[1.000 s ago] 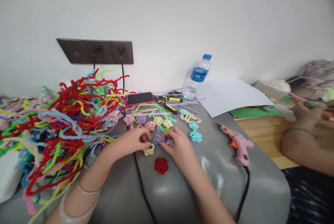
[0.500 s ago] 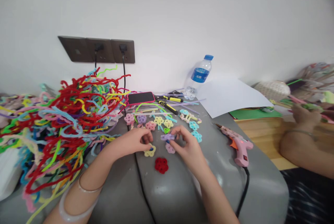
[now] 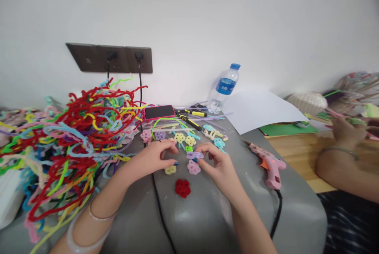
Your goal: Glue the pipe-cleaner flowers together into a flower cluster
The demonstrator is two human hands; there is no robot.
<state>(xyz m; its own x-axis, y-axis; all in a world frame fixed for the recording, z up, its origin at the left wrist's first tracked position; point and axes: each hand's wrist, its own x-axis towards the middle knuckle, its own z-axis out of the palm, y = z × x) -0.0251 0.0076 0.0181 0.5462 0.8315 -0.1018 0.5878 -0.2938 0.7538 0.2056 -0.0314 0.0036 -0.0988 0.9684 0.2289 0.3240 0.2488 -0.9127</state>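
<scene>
Well, my right hand (image 3: 218,164) pinched a lavender chenille-stem flower (image 3: 194,155) edge-on, a pink flower (image 3: 194,168) at its six o'clock; my left hand (image 3: 155,156), fingers parted, hung by a yellow flower (image 3: 170,170) at eight.

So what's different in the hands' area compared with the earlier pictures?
The right hand has moved the purple flower it holds to the right and turned it edge-on, exposing more of the pinkish-lilac flower. The left hand's fingertips have shifted right. The red flower, glue gun and bottle stayed put.
</scene>
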